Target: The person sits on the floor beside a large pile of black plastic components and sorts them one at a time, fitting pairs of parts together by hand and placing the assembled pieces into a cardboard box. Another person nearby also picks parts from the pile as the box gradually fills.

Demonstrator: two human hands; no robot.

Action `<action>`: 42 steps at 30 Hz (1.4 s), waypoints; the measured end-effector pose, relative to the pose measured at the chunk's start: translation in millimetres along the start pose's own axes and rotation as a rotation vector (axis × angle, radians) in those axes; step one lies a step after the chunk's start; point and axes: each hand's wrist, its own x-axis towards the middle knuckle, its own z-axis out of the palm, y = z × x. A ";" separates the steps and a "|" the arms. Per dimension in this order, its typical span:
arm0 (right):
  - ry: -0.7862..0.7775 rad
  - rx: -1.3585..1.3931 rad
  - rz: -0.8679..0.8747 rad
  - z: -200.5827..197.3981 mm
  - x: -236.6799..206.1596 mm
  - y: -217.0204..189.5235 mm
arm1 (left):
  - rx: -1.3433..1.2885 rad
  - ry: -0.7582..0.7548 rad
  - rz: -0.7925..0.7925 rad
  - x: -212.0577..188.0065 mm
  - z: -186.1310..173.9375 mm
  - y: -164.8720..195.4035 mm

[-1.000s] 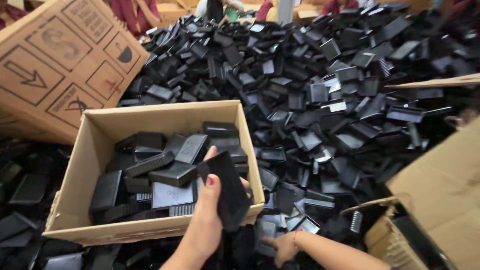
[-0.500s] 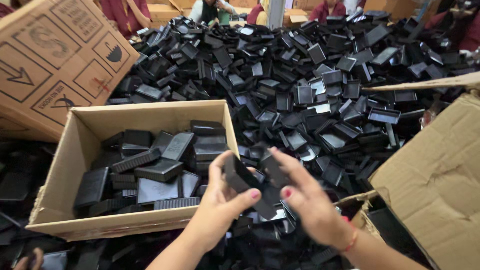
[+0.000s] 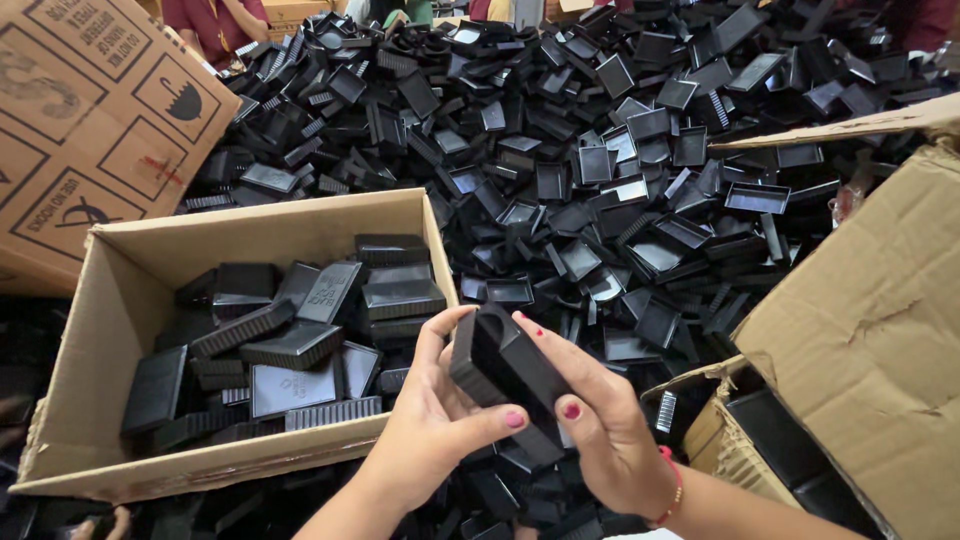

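Both my hands hold one black plastic part (image 3: pixel 497 362), a small rectangular tray-like shell, in front of me at the bottom centre. My left hand (image 3: pixel 432 432) grips its left side with the thumb across the lower edge. My right hand (image 3: pixel 600 425) holds its right side, fingers along the top; a red band circles that wrist. The part hangs just right of the open cardboard box (image 3: pixel 120 300), above its near right corner. That box holds several similar black parts (image 3: pixel 300 330).
A big heap of the same black parts (image 3: pixel 620 170) covers the surface ahead. A printed cardboard carton (image 3: pixel 90 110) leans at the far left, another carton (image 3: pixel 870 330) stands at the right. People in red clothing (image 3: pixel 215 22) sit beyond the heap.
A second ago my left hand alone held the part over the box edge. My right hand came up and joined it; the part has turned between both hands.
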 end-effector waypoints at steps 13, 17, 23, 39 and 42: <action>0.029 -0.241 -0.172 26.6 -12.7 -5.5 | 0.071 0.101 0.006 -9.6 1.3 -2.5; -0.024 -0.076 0.129 23.4 -18.2 -6.4 | 0.460 0.193 0.208 -15.2 -4.9 -1.2; -0.264 0.109 0.292 10.0 -4.5 -17.1 | 1.456 0.289 0.608 -40.9 -26.6 31.5; -0.485 -0.580 0.827 27.1 -92.3 276.7 | 1.558 0.386 0.564 -36.4 -54.8 38.6; -0.578 -0.511 0.903 77.5 -131.4 303.4 | 1.495 0.345 0.539 -31.4 -48.0 36.9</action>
